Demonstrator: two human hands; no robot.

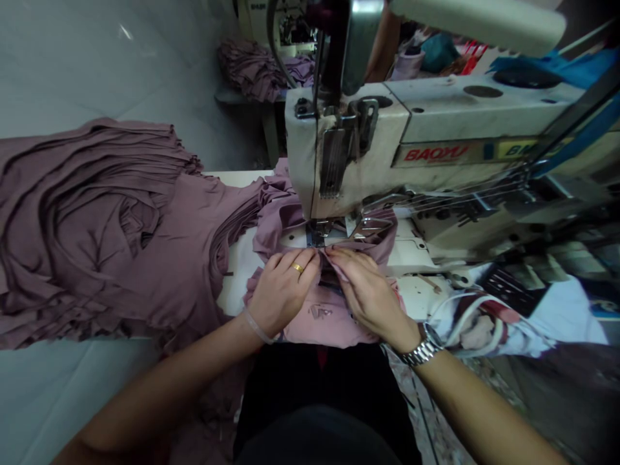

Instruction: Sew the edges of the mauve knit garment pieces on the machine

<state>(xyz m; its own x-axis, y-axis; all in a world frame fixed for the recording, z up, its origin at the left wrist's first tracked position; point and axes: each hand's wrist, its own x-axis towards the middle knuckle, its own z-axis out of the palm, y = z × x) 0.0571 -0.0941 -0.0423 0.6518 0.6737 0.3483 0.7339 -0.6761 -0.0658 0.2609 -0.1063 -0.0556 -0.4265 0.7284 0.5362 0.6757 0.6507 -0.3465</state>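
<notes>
A stack of mauve cut pieces (87, 226) slumps at the left. The left hand (283, 290) and right hand (368, 294), fingers curled down, pinch the mauve garment (324, 320) just before the sewing machine (436, 148). The cloth looks soft and limp, best held by its edge.

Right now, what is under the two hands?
The left hand and right hand hold a mauve garment just in front of the presser foot of the sewing machine. Whatever lies beneath that cloth is covered.

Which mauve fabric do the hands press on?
The single piece at the sewing machine, under left hand and right hand; the big stack and far pile lie untouched.
</notes>
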